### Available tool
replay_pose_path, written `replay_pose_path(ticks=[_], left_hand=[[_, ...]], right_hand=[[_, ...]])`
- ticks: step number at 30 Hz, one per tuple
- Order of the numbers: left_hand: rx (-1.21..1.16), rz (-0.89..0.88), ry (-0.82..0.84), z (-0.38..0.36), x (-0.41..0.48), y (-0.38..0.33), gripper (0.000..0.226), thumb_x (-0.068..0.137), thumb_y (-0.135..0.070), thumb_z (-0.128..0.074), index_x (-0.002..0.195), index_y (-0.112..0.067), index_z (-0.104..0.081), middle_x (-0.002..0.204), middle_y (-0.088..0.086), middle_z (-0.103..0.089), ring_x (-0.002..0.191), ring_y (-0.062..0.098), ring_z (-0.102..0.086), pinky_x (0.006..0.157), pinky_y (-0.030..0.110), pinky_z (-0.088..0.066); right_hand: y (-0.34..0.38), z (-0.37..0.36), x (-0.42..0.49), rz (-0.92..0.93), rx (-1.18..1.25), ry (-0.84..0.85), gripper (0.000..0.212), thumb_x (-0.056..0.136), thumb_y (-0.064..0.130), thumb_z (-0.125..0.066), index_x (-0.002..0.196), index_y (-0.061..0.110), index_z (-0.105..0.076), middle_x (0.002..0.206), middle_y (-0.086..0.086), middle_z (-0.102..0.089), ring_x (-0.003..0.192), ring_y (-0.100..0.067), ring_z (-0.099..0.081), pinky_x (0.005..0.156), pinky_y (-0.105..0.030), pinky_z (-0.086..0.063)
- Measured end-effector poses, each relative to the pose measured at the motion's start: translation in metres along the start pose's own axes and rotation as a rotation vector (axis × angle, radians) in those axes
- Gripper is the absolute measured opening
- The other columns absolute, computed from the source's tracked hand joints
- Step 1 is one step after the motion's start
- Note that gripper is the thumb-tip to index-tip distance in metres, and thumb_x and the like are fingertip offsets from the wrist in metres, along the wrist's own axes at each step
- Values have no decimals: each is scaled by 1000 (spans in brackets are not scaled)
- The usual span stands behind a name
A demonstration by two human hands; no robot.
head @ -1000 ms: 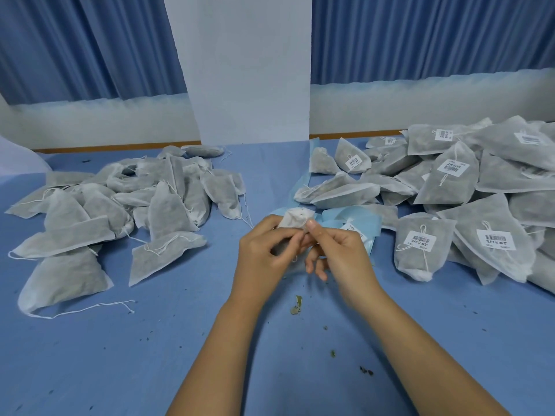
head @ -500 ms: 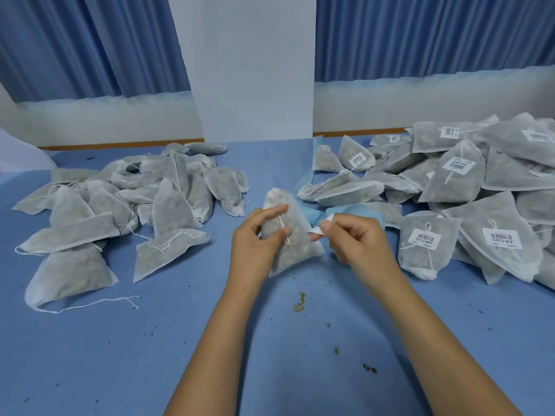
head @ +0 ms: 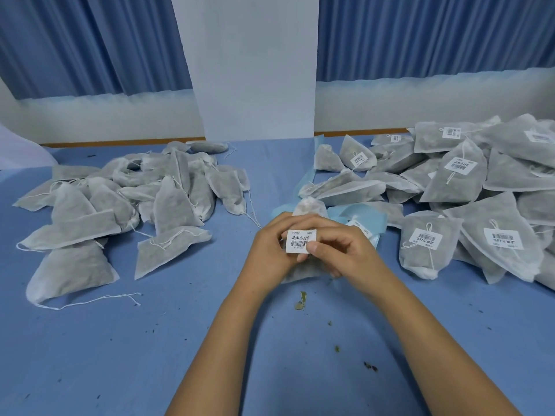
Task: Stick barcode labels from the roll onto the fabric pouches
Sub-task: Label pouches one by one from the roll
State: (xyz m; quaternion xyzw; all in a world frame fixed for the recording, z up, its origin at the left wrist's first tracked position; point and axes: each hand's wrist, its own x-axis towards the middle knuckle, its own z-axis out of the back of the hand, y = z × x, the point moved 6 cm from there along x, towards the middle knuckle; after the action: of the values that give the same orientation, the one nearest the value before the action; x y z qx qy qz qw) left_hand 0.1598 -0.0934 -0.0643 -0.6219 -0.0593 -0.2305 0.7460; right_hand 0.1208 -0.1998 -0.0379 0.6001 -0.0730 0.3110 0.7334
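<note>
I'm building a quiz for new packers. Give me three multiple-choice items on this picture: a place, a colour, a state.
1. The labelled pouches lie on the person's: A left; B right; C lap.
2. The table cover is: A red; B blue; C green.
3. The barcode label in hand sits: A on the held pouch; B on the table; C on a roll.
Key: 1 B, the pouches with barcodes are at right. 2 B, the cover is blue. 3 A, the right hand presses it onto the pouch that the left hand grips.
</note>
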Motion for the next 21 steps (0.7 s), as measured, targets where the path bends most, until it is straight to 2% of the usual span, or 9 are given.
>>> replay_pose_path(ticks=[3,5,8,10,13,17,21], left_hand=[[-3,-8,-2,-1,0,-2,43,69,-8,-62,91,-44,-70,86,-14,-62,84,7,-59,76,22,-46],[-13,-9,0,-1,0,-3,40,70,-11,-65,98,-38,-69,95,-11,-65,95,9,-61,85,28,-48],[-38,-5,5,-1,0,-3,43,72,-12,-69,113,-25,-69,108,-5,-66,109,12,-61,97,34,-48],[-50,-5,13,0,-1,-2,45,73,-8,-69,116,-21,-69,107,-7,-66,109,11,-60,97,33,-48],[-64,-9,27,0,0,-1,48,76,6,-72,118,-17,-68,108,-2,-65,109,12,-60,96,31,-47],[-128,-10,16,3,1,0,51,72,5,-72,117,-18,-66,111,1,-63,111,13,-59,96,28,-46],[-146,-20,19,3,1,1,53,73,6,-70,116,-24,-65,114,1,-62,113,14,-58,100,31,-46]], right_hand=[[-8,6,1,-28,-84,-65,20,86,6,-53,73,1,-68,107,-4,-61,90,-11,-60,71,-15,-41],[-16,12,0,-69,-159,-119,23,85,15,-54,73,1,-68,100,-2,-50,85,-18,-54,74,-26,-43],[-21,16,1,-112,-194,-154,24,84,19,-53,71,4,-67,88,1,-41,80,-8,-48,77,-21,-40],[-21,17,1,-133,-202,-149,24,84,20,-53,72,5,-67,85,4,-40,78,-4,-46,76,-16,-38],[-24,21,0,-175,-237,-163,24,87,21,-54,71,9,-67,83,6,-39,75,-6,-44,74,-19,-37],[-29,27,-2,-231,-285,-203,26,92,10,-58,68,12,-67,81,4,-39,73,-7,-42,72,-24,-34],[-32,29,-2,-261,-363,-229,26,92,13,-58,68,13,-65,79,6,-40,69,-5,-41,68,-27,-34]])
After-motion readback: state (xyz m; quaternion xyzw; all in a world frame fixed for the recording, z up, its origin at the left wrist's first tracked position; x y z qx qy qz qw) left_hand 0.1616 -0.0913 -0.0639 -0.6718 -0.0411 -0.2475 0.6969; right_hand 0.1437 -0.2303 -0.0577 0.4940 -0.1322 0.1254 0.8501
